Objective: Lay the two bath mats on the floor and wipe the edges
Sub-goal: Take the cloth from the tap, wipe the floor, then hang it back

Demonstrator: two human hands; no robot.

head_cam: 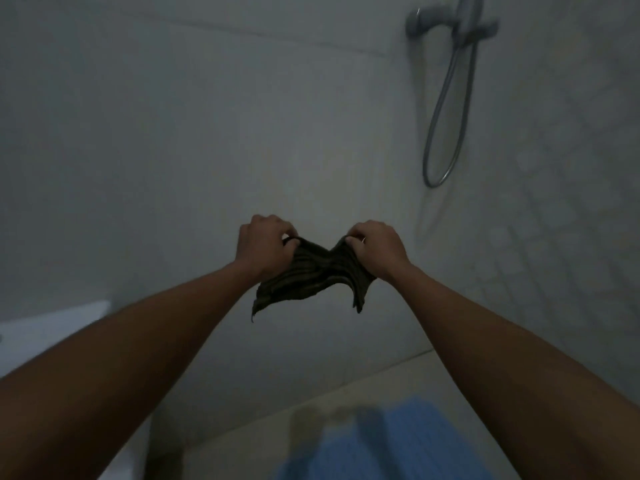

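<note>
A small dark ribbed cloth (pixel 311 277) hangs stretched between both hands, held up in front of the pale wall. My left hand (pixel 265 245) pinches its left top corner and my right hand (pixel 375 249) pinches its right top corner; the lower corners droop free. A blue bath mat (pixel 388 441) lies flat on the light floor at the bottom of the view, below my arms, blurred. I see only this one mat.
A shower mixer (pixel 446 20) with a looped metal hose (pixel 446 112) is mounted on the wall at the upper right. A tiled wall (pixel 571 202) runs along the right. A white fixture edge (pixel 52 323) shows at the left.
</note>
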